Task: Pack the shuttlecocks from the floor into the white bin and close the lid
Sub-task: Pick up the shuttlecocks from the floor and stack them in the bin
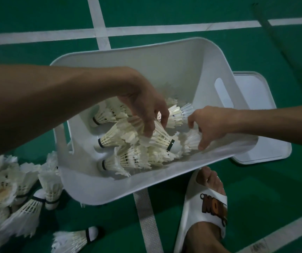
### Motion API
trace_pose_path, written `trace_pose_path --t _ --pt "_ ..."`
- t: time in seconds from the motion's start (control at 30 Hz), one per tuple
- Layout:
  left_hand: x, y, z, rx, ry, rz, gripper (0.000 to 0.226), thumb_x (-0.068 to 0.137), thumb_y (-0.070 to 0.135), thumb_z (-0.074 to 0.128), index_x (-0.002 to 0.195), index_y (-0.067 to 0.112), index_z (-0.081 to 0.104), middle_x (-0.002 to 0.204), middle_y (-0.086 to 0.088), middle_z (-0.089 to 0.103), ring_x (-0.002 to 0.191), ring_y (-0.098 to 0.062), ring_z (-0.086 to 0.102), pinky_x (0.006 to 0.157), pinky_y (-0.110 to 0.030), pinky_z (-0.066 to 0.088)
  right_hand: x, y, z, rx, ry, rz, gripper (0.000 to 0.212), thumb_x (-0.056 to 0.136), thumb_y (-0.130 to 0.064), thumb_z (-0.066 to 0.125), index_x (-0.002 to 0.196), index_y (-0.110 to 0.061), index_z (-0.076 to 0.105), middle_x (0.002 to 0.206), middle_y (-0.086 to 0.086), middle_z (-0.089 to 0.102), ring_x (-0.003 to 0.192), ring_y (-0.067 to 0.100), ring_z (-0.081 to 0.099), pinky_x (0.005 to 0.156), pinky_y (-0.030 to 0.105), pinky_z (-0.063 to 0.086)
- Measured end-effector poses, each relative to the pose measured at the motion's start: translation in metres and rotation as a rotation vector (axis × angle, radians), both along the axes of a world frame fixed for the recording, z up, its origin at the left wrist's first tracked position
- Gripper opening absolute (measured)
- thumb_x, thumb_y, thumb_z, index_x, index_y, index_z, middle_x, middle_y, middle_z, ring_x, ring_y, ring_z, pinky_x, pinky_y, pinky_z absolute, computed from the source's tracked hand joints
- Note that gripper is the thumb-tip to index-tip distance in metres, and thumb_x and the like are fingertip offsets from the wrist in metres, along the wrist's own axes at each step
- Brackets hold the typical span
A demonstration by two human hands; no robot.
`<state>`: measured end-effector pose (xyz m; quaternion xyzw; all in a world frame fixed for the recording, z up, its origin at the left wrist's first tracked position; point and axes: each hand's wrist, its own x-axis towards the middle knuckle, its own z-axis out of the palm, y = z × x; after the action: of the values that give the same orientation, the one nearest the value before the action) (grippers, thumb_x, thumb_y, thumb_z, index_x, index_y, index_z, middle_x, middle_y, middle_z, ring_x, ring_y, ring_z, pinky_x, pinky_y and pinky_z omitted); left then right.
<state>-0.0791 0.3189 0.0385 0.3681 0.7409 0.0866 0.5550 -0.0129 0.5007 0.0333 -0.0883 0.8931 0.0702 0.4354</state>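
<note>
All round the hands spreads the green floor [256, 189], crossed by white lines. On it stands the white bin [164, 70], open at the top, with both hands reaching down inside it. Its lid [266, 125] lies flat on the floor under the right forearm, just beside the bin's end. A pile [9, 189] of loose shuttlecocks lies on the floor below the left forearm, outside the bin and against its wall. A smaller heap [128, 157] of shuttlecocks lies in the bin's bottom, beneath both sets of fingers. A white slipper [201, 207] with a foot in it rests below the right hand. The left hand [144, 108] has its fingers curled down, gripping the feathers of a tilted shuttlecock [162, 136]; its thumb is hidden. The right hand [208, 126] curls its fingers round a frayed shuttlecock [192, 141] by the bin's near wall.
</note>
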Motion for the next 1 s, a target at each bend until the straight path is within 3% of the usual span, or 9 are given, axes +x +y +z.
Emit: trace_pose_path --t 0.07,0.17,0.3,0.37,0.53,0.7,0.87,0.93,1.0 --pt "-0.001 -0.001 0.004 0.006 -0.049 0.066 0.042 0.073 0.014 0.078 0.111 0.022 0.062 0.108 -0.007 0.067 0.101 -0.033 0.064 0.083 -0.043 0.053 -0.005 -0.001 0.007 0.007 0.081 0.032 0.073 0.063 -0.038 0.087 0.125 -0.015 0.055 0.100 0.002 0.063 0.095 0.022 0.061 0.074 0.026 0.047" --pt "-0.002 -0.011 0.008 0.044 -0.038 0.215 0.037 0.074 0.012 0.077 0.104 0.027 0.060 0.105 -0.002 0.066 0.099 -0.029 0.065 0.077 -0.036 0.054 -0.013 0.001 0.019 -0.091 0.158 -0.052 0.065 0.063 -0.040 0.087 0.118 -0.018 0.059 0.097 -0.003 0.066 0.082 0.015 0.061 0.067 0.026 0.047" --pt "-0.004 -0.024 0.006 0.125 -0.016 0.454 0.037 0.076 0.010 0.075 0.108 0.022 0.060 0.102 -0.005 0.068 0.091 -0.030 0.066 0.068 -0.035 0.054 -0.015 -0.001 0.029 -0.648 0.086 -0.499 0.046 0.063 -0.018 0.088 0.104 -0.015 0.067 0.100 0.002 0.069 0.078 0.010 0.069 0.072 0.028 0.059" --pt "-0.004 -0.030 0.007 0.174 -0.035 0.584 0.038 0.078 0.007 0.073 0.112 0.018 0.059 0.103 -0.007 0.067 0.085 -0.023 0.065 0.061 -0.029 0.052 -0.012 -0.006 0.032 -0.840 0.046 -0.672 0.041 0.067 -0.004 0.083 0.104 -0.009 0.066 0.101 0.005 0.069 0.072 0.007 0.068 0.063 0.020 0.056" --pt "-0.002 -0.041 0.009 0.275 -0.121 0.798 0.042 0.078 0.009 0.074 0.116 0.017 0.058 0.109 -0.007 0.065 0.098 -0.025 0.066 0.086 -0.040 0.056 -0.017 -0.023 0.022 -1.120 0.100 -1.035 0.033 0.068 0.013 0.074 0.095 -0.003 0.065 0.087 0.012 0.065 0.064 0.013 0.065 0.059 0.023 0.055" --pt "-0.001 -0.053 0.010 0.305 0.018 0.879 0.053 0.070 0.019 0.081 0.119 0.019 0.060 0.102 -0.003 0.067 0.093 -0.022 0.066 0.086 -0.038 0.055 -0.020 -0.044 0.018 -1.188 0.200 -1.128 0.033 0.071 0.014 0.072 0.100 0.002 0.066 0.093 0.016 0.066 0.074 0.022 0.058 0.062 0.028 0.051" --pt "0.001 -0.071 0.022 0.292 0.197 0.904 0.072 0.049 0.039 0.086 0.114 0.025 0.059 0.098 0.000 0.066 0.088 -0.017 0.064 0.077 -0.037 0.055 -0.032 -0.058 0.019 -1.195 0.251 -1.180 0.022 0.081 -0.001 0.071 0.092 -0.016 0.058 0.096 0.006 0.064 0.095 0.021 0.063 0.087 0.046 0.054" --pt "0.004 -0.078 0.026 0.263 0.296 0.882 0.067 0.051 0.040 0.087 0.110 0.026 0.058 0.096 0.004 0.063 0.085 -0.013 0.061 0.065 -0.026 0.049 -0.039 -0.062 0.021 -1.194 0.285 -1.173 0.021 0.083 -0.005 0.069 0.091 -0.019 0.055 0.095 0.004 0.064 0.093 0.020 0.063 0.087 0.046 0.053" --pt "0.007 -0.083 0.028 0.255 0.378 0.883 0.058 0.049 0.041 0.089 0.097 0.022 0.061 0.090 0.005 0.065 0.081 -0.014 0.062 0.065 -0.030 0.051 -0.044 -0.063 0.024 -1.152 0.377 -1.069 0.022 0.081 -0.006 0.072 0.088 -0.020 0.055 0.091 0.001 0.064 0.087 0.018 0.062 0.080 0.040 0.052"
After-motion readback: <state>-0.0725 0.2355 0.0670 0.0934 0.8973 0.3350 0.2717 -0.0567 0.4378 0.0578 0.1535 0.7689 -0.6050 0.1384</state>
